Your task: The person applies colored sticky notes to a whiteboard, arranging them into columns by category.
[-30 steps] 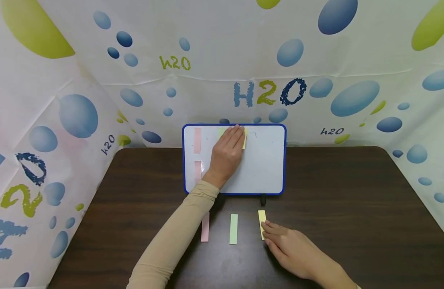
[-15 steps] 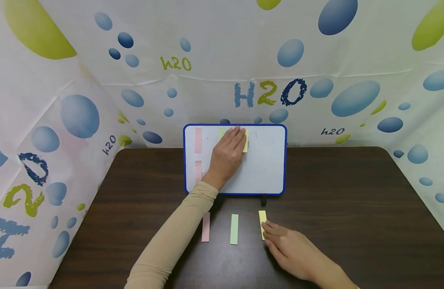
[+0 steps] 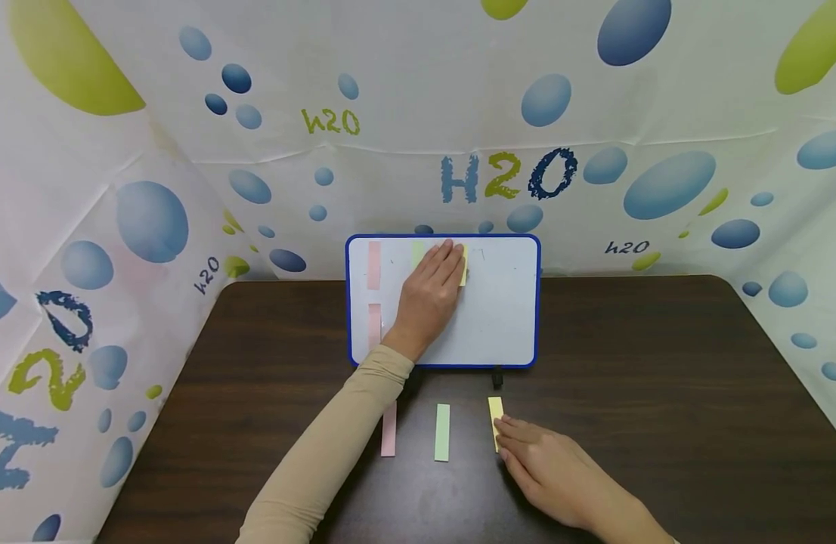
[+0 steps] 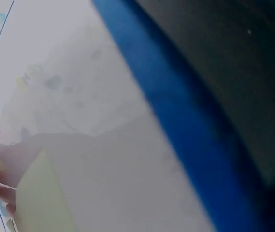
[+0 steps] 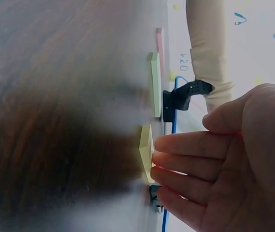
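Observation:
My left hand lies against the upper middle of a blue-framed whiteboard, fingers straight and together. A yellow sticky strip shows beside its fingertips, partly covered by them. Left of the fingers a pale green strip is half hidden. Two pink strips, an upper one and a lower one, are on the board's left side. On the table, the straight fingertips of my right hand rest on the right edge of a yellow sticky-note pad; the right wrist view shows the thumb apart from it.
A green pad and a pink pad lie in a row left of the yellow one on the dark wooden table. A black stand foot juts out under the board. Behind hangs a printed white cloth.
Both hands keep their places, the left on the board and the right at the yellow pad. Only a slight shift of the head view is visible.

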### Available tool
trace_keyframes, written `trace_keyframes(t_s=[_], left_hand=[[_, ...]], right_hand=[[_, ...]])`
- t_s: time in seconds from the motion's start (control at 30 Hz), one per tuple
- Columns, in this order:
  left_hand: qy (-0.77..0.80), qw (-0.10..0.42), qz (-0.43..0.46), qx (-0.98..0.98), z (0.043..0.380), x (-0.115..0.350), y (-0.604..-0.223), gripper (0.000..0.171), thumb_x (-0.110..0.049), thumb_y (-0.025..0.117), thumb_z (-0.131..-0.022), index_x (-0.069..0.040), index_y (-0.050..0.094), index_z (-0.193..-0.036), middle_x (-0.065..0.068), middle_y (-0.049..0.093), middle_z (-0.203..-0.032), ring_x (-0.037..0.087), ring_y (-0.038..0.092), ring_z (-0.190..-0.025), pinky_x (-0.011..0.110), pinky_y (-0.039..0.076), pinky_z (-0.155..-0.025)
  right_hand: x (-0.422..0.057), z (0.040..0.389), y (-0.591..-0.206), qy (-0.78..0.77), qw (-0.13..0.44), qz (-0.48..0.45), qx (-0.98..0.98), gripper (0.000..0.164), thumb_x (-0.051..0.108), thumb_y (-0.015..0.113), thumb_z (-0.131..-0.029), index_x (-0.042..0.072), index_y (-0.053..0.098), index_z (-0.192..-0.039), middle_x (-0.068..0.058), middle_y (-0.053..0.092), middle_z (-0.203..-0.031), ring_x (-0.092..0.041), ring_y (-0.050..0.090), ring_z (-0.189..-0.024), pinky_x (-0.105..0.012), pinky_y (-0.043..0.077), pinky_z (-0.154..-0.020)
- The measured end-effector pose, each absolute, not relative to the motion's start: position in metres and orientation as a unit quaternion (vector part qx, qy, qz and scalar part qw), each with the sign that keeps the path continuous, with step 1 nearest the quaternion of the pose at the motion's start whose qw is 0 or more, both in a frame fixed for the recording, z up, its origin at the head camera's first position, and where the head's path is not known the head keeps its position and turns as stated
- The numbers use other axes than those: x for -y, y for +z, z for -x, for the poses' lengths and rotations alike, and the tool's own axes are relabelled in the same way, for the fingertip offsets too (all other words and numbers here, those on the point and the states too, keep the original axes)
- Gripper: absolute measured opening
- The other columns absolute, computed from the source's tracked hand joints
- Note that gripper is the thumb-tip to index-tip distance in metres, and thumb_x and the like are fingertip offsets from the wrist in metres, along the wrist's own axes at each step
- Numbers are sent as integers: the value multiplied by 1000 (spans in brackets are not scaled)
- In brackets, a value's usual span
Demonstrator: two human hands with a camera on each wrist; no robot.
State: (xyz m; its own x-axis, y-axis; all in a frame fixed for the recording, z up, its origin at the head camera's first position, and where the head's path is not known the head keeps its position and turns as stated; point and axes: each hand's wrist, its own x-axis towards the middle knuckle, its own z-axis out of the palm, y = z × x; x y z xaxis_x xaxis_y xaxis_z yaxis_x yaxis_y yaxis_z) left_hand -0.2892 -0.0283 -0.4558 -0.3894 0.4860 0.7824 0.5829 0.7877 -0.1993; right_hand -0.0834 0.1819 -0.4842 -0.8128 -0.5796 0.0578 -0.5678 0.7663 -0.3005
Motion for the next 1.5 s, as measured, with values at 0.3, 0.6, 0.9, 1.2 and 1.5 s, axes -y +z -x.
trace_keyframes(t_s=[0.3,0.6,0.9,1.2,1.5], left_hand=[[-41,443,314,839,288,28,-457,28,-13,64,-100,2,72,-123,13,69,-132,26,64,-130,36,45,-117],[-41,442,308,842,289,27,-458,30,-17,66,-99,2,73,-122,13,69,-133,26,64,-129,36,45,-117],[-40,448,310,838,289,27,-457,30,-18,69,-98,2,74,-120,14,70,-131,26,65,-127,37,47,-115],[-36,437,313,842,288,26,-457,32,-17,67,-98,2,72,-123,14,70,-131,27,64,-128,37,46,-116],[-33,436,307,845,288,26,-458,32,-19,66,-99,1,72,-124,13,69,-132,26,64,-129,36,45,-117]], right_hand=[[-180,86,-482,-160,7,310,-937,33,24,54,-105,7,72,-127,-6,68,-137,-22,63,-130,-44,57,-103],[-184,102,-484,-162,-41,293,-941,35,21,57,-104,1,68,-131,-12,62,-144,-27,58,-135,-45,53,-108],[-194,133,-486,-198,-96,251,-943,45,22,56,-104,0,57,-143,-12,51,-155,-29,49,-145,-51,43,-117],[-201,164,-483,-183,-107,238,-948,56,23,51,-105,-1,39,-155,-15,30,-167,-32,32,-154,-30,12,-130],[-196,183,-483,-187,-108,231,-949,61,26,49,-106,-3,32,-157,-17,20,-170,-34,24,-157,-48,25,-128]])
